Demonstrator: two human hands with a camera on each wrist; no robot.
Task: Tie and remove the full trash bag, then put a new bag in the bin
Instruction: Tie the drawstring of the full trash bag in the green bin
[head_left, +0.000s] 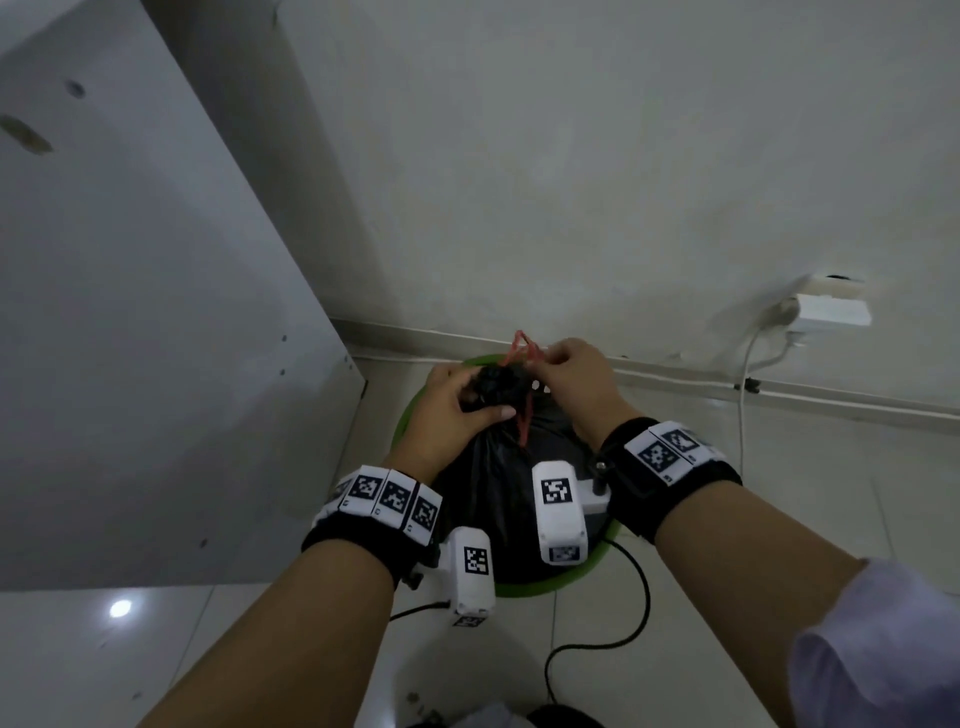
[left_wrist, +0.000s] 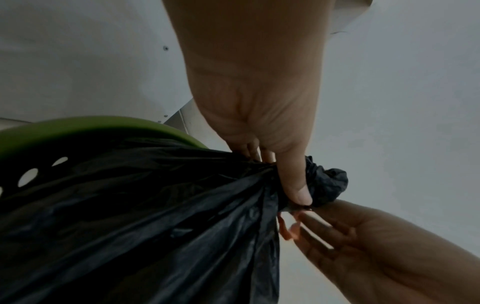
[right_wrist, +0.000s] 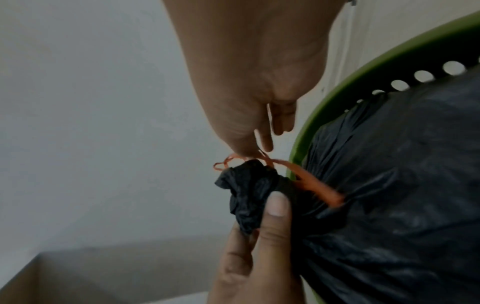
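Note:
A full black trash bag (head_left: 483, 478) (left_wrist: 145, 216) (right_wrist: 389, 195) sits in a round green bin (head_left: 550, 587) (left_wrist: 78, 127) (right_wrist: 363, 82) with a perforated wall. My left hand (head_left: 457, 405) (left_wrist: 285, 181) (right_wrist: 262, 236) grips the bag's gathered neck, its bunched top (head_left: 496, 384) (left_wrist: 327, 185) (right_wrist: 249, 195) sticking out past the thumb. My right hand (head_left: 561, 374) (right_wrist: 249, 148) pinches a red-orange drawstring (head_left: 524, 348) (right_wrist: 311, 183) (left_wrist: 285, 228) that runs from the neck and loops beyond the fingers.
The bin stands on a tiled floor in a corner, against a white wall. A grey cabinet panel (head_left: 130, 312) rises at the left. A white plug and cable (head_left: 826, 312) hang on the wall at the right. Black cables (head_left: 623, 623) trail from the wrist cameras.

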